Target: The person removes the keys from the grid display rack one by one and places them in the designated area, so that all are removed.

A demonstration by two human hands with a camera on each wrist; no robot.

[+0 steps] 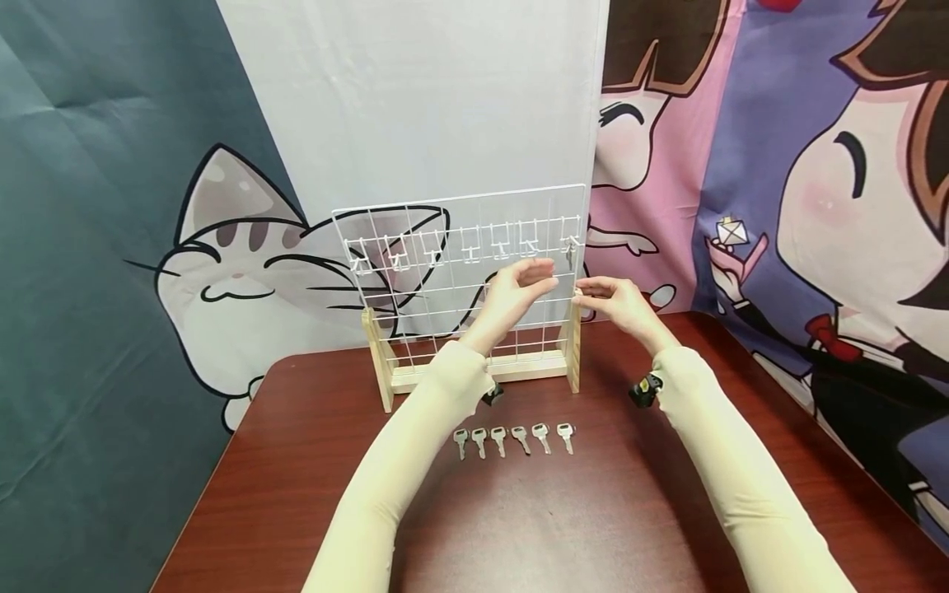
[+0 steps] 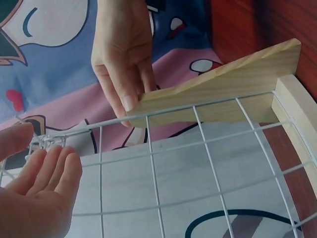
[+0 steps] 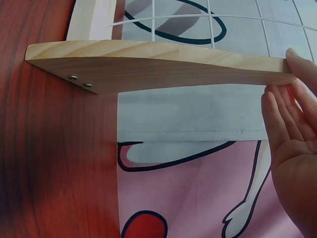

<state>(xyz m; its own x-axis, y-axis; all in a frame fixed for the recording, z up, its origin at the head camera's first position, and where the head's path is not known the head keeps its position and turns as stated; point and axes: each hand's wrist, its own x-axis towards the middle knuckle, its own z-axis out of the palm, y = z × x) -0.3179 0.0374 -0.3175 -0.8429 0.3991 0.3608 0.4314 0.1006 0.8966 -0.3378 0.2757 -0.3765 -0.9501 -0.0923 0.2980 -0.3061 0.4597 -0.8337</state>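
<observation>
A white wire grid rack stands on a wooden base, with several white hooks along its upper part. From the rightmost hook hangs a key. My left hand is just below and left of that key, fingers fairly straight and thumb apart. In the left wrist view its fingertips overlap a white hook. My right hand pinches the top end of the rack's right wooden upright, thumb on one face and fingers on the other.
Several keys lie in a row on the dark red wooden table, in front of the rack. The left wooden upright stands near the table's back edge. A cartoon-printed cloth hangs behind.
</observation>
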